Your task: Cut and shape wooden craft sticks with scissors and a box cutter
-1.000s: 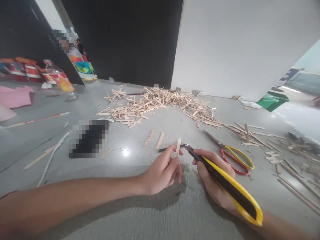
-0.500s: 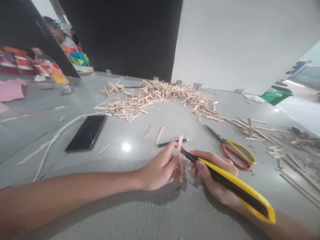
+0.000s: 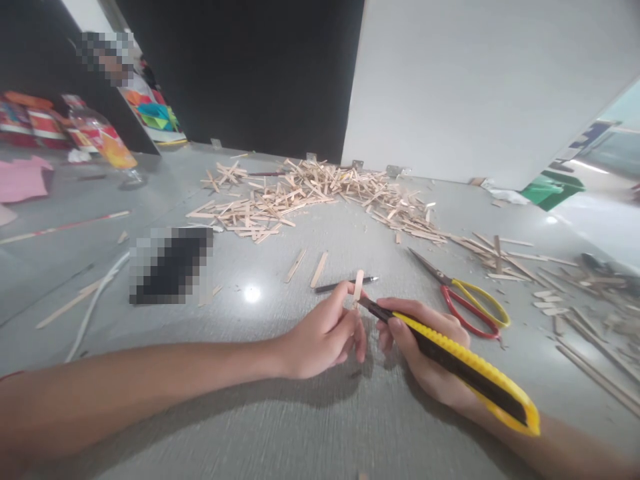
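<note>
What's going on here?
A person's left hand pinches a small, flat, pale wooden stick. Their right hand grips a yellow-and-black utility knife, its blade at or very near the stick. Metal scissors with red and yellow handles and many loose wooden sticks lie on the grey tabletop.

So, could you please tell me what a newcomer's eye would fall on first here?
Probably the yellow-and-black cutter knife in the right hand, its blade right by the small wooden stick pinched in the left hand. Next might come the sprawling heap of wooden sticks beyond the hands, then the red-and-yellow-handled scissors to the right.
</note>
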`<state>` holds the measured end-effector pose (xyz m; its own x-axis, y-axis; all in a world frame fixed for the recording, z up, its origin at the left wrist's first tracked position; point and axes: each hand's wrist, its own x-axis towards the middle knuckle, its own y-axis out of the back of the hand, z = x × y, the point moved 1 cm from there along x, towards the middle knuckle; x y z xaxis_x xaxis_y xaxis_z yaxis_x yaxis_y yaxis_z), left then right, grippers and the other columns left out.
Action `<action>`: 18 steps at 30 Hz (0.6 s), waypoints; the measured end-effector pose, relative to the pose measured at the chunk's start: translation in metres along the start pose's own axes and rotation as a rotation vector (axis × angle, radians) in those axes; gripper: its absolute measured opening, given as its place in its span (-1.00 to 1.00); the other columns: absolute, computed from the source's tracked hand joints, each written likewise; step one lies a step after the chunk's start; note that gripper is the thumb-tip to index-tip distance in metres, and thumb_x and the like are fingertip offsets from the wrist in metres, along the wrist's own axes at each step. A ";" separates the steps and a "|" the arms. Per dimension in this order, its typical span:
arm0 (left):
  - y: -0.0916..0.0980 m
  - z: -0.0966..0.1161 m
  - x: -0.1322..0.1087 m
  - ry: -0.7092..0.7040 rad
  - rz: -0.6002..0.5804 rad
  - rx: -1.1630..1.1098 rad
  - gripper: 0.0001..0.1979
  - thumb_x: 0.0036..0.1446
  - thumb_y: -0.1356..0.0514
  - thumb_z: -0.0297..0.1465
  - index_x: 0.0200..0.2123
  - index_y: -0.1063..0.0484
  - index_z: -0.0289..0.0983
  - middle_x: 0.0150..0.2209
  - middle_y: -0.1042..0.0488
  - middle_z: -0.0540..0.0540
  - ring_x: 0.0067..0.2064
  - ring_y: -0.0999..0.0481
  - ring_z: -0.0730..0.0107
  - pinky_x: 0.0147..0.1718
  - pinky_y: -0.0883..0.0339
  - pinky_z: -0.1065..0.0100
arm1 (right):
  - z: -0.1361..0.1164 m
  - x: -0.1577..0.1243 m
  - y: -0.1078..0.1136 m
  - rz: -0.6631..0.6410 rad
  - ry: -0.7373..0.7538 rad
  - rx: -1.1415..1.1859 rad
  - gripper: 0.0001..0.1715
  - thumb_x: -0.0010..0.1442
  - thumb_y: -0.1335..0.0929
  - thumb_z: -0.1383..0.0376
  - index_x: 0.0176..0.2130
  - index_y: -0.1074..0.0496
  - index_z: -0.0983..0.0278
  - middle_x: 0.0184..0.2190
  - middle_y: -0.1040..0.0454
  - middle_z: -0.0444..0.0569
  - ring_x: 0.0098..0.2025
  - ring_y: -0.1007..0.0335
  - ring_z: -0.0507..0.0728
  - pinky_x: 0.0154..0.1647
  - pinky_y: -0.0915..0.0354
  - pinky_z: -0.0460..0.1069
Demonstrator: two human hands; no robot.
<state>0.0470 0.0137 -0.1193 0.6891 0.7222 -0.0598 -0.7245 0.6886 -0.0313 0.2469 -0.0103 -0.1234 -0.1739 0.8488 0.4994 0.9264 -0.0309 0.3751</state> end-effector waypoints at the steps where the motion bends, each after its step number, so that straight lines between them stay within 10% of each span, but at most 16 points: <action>1: 0.000 0.000 0.000 -0.001 0.000 0.004 -0.89 0.57 0.15 -0.33 0.02 -0.10 -0.16 -0.45 -0.45 0.10 -0.63 -0.21 0.58 -0.62 -0.15 0.53 | 0.001 0.000 0.000 0.000 0.007 0.004 -0.82 0.37 -0.39 0.34 -0.05 -0.55 0.12 -0.53 -0.60 -0.28 -0.57 -0.51 -0.04 -0.47 -0.43 -0.19; 18: -0.005 -0.011 -0.001 -0.083 0.014 0.135 -0.86 0.56 0.16 -0.24 -0.02 -0.02 -0.18 -0.44 -0.28 0.12 -0.50 -0.19 0.47 -0.52 -0.17 0.44 | -0.008 0.004 -0.008 -0.005 -0.020 -0.028 -0.78 0.42 -0.33 0.30 -0.09 -0.58 0.25 -0.58 -0.52 -0.18 -0.59 -0.44 0.03 -0.56 -0.35 -0.10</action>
<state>0.0497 0.0092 -0.1299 0.6818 0.7311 0.0240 -0.7290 0.6765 0.1042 0.2359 -0.0104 -0.1183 -0.1712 0.8592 0.4821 0.9157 -0.0417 0.3996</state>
